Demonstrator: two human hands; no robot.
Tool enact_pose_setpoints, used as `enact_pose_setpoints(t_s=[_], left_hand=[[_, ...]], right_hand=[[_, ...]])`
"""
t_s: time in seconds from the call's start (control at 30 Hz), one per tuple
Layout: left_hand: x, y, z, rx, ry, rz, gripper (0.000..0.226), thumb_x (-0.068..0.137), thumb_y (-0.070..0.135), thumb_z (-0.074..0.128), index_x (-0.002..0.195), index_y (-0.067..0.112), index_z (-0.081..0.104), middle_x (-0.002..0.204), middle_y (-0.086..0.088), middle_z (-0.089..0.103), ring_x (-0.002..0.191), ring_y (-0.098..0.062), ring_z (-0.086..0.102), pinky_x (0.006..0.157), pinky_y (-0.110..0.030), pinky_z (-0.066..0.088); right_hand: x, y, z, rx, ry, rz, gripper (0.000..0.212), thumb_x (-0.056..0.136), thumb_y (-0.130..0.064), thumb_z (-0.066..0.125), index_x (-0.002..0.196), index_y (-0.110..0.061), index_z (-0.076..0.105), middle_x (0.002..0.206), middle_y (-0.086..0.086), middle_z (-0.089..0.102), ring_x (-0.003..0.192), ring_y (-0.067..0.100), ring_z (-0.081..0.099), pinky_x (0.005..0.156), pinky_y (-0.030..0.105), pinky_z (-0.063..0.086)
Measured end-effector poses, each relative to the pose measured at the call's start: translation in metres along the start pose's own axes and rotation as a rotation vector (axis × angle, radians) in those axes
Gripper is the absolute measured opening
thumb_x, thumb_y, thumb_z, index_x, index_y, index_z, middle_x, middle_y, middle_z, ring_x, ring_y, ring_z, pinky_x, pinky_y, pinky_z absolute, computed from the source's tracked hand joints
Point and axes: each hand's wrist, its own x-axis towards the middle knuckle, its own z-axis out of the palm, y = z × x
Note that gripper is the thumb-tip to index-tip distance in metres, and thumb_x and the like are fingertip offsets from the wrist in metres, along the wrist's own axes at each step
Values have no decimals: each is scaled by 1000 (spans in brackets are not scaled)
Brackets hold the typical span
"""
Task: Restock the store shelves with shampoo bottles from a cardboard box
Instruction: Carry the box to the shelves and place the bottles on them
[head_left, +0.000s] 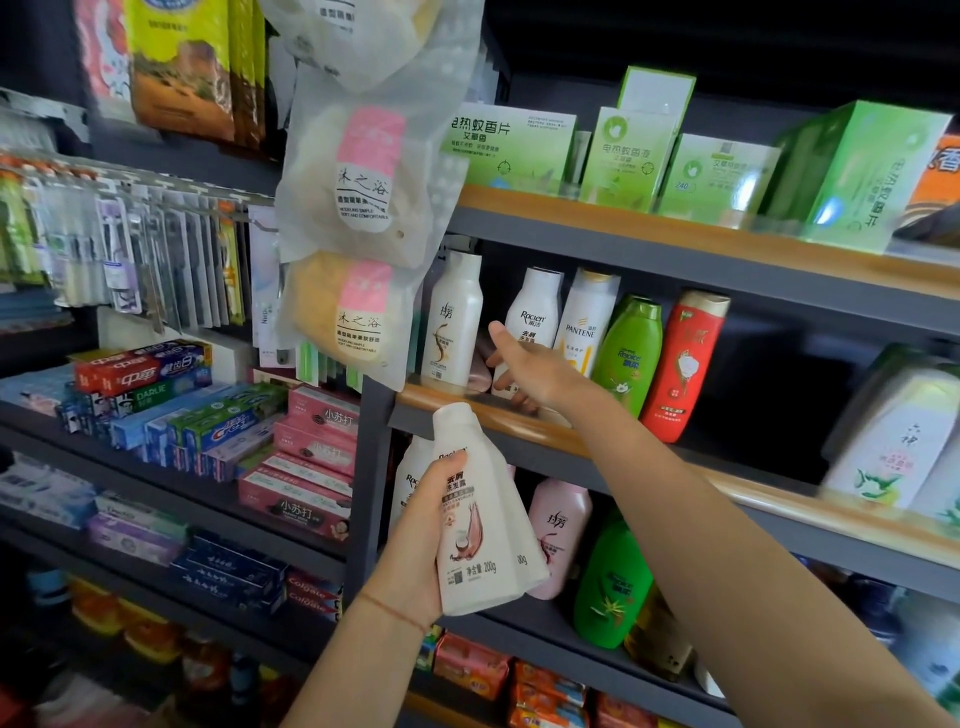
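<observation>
The white shampoo bottle (480, 519) sits clamped in your left hand (415, 545), below the middle shelf (498, 415); your right hand (524, 369), fingers curled round the Racien bottle (535, 317) there, could topple the neighbouring Pantene bottle (584, 322); shift it gently.

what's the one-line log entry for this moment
left hand: holds white bottle | right hand: grips shelf bottle | stage: restocking

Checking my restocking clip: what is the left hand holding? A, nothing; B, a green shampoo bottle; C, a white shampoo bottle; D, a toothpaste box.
C: the left hand wraps round a white shampoo bottle below the shelf rail, while the right hand reaches among the shelved bottles.
</observation>
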Motion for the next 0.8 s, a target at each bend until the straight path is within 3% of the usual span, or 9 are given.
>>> enact_pose_setpoints(t_s=[0.17, 0.23, 0.33, 0.4, 0.47, 0.53, 0.67, 0.73, 0.8], left_hand=[[3, 0, -5, 29, -15, 2, 27, 87, 41, 64, 79, 21, 80, 81, -3, 73, 67, -19, 70, 66, -33, 56], [3, 1, -5, 23, -31, 18, 27, 83, 42, 67, 93, 18, 74, 82, -4, 73, 67, -19, 70, 64, -32, 56], [6, 5, -3, 32, -26, 95, 32, 86, 42, 65, 105, 17, 68, 78, -2, 73, 64, -17, 71, 58, -30, 55], [9, 14, 4, 68, 15, 209, 38, 85, 44, 68, 111, 17, 65, 79, -3, 72, 66, -17, 70, 60, -32, 55], [12, 25, 14, 144, 56, 348, 53, 77, 49, 75, 118, 18, 63, 93, -10, 72, 78, -24, 72, 70, -41, 59], [13, 36, 26, 241, 57, 480, 63, 75, 49, 74, 129, 22, 56, 109, -15, 71, 92, -29, 73, 81, -50, 59], [18, 54, 51, 477, 1, 686, 50, 89, 29, 69, 134, 32, 48, 114, -4, 69, 96, -17, 72, 75, -34, 60], [22, 64, 59, 537, -111, 730, 48, 88, 23, 71, 127, 40, 49, 117, -1, 66, 99, -12, 71, 73, -25, 57], [27, 75, 64, 639, -195, 770, 59, 79, 32, 75, 130, 43, 47, 125, 2, 63, 108, -10, 67, 80, -25, 56]], right_hand=[[0, -1, 2, -41, 7, -10, 74, 92, -75, 16, 115, -20, 60, 112, 8, 66, 98, 27, 64, 92, 44, 53], [-3, -2, 3, 23, 112, -68, 65, 97, -67, 25, 106, -14, 62, 109, 10, 67, 99, 29, 63, 95, 47, 50], [-28, -5, -2, 162, 335, -252, 42, 99, -49, 44, 105, -13, 64, 94, 6, 67, 89, 28, 65, 84, 45, 54], [-58, -4, -9, 158, 186, -320, 36, 93, -55, 54, 109, -23, 62, 98, -4, 65, 90, 20, 66, 74, 34, 52], [-84, 2, -11, 45, -150, -309, 57, 78, -68, 65, 120, -31, 54, 112, -13, 63, 100, 9, 64, 74, 26, 50], [-93, 11, -2, 11, -276, -337, 80, 66, -66, 78, 131, -32, 48, 120, -15, 64, 108, 3, 62, 87, 27, 51], [-87, 15, 2, 247, -108, -405, 79, 61, -37, 92, 126, -20, 51, 111, -2, 70, 102, 13, 69, 89, 42, 57], [-89, 13, -5, 297, 14, -434, 78, 62, -27, 93, 125, -21, 49, 110, -6, 69, 100, 7, 68, 87, 34, 57], [-90, 10, -11, 281, 152, -455, 78, 63, -23, 93, 126, -22, 46, 107, -15, 64, 96, -1, 65, 80, 21, 55]])
